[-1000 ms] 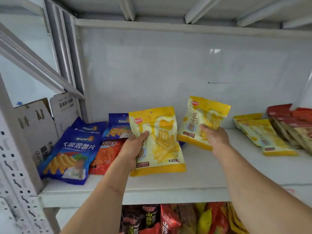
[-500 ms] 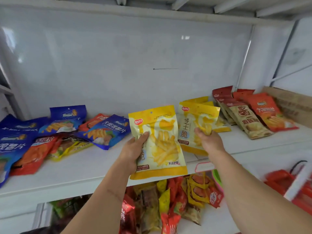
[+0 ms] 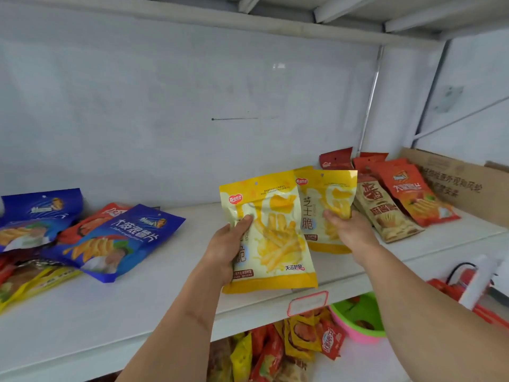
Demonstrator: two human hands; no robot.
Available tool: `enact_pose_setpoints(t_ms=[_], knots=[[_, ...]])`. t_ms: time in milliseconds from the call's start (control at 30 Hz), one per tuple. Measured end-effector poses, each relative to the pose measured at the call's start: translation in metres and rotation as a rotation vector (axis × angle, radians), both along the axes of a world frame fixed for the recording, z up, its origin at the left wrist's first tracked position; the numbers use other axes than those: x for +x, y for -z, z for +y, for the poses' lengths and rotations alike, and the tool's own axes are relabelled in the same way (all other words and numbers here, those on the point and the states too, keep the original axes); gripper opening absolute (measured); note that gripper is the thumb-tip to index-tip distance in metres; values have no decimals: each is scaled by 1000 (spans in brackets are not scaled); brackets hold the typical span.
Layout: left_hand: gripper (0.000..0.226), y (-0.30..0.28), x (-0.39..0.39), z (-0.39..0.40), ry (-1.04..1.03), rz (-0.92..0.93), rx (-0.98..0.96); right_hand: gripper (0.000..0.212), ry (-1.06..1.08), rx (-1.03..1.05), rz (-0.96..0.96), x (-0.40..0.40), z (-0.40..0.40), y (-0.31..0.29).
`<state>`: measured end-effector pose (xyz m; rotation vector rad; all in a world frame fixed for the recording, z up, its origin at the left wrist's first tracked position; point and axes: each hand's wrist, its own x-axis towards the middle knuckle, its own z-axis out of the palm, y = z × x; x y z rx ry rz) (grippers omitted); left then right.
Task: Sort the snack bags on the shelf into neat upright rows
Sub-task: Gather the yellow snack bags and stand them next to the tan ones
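Note:
My left hand (image 3: 227, 245) grips a yellow fries bag (image 3: 275, 235) by its left edge, upright over the front of the white shelf (image 3: 137, 299). My right hand (image 3: 348, 231) holds a second yellow bag (image 3: 327, 194) just behind and right of the first; the first bag overlaps its left part. Blue chip bags (image 3: 115, 238) and red-orange ones (image 3: 91, 223) lie in a loose heap on the left. At the right, a brown bag (image 3: 382, 213) and red bags (image 3: 410, 191) lean back in a row.
A cardboard box (image 3: 462, 183) stands at the shelf's far right. The lower shelf holds several mixed snack packs (image 3: 292, 343) and a pink-and-green bowl (image 3: 358, 318). A red price tag holder (image 3: 307, 303) clips to the shelf's front edge.
My view has swung right along the shelf, from the left-hand heap toward the right-hand row. Both hands carried their yellow bags rightward, and the right bag now sits closer behind the left one.

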<state>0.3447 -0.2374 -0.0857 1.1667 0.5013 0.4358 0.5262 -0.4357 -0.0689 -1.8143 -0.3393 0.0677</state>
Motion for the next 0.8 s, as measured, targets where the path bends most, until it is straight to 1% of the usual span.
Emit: enact_pose_setpoints(t_ms=[133,300,400,467,733,800], knots=[[40,4,26,-9,-46,-7,-26,18,-29,-93,-25,39,-10,5],[41,6,60,-39,-126,13,-11,32,-121,-202,-121,88,-15,15],[42,5,78,-61,-180,38,3,49,-220,-188,-79,113,-13,22],[44,4,86,-72,-210,42,15,53,-279,-158,-58,124,-12,26],[46,12,104,-102,-288,59,21,57,-282,-192,-49,144,-5,33],[50,12,114,-107,-311,87,55,67,-273,-180,-28,148,-7,34]])
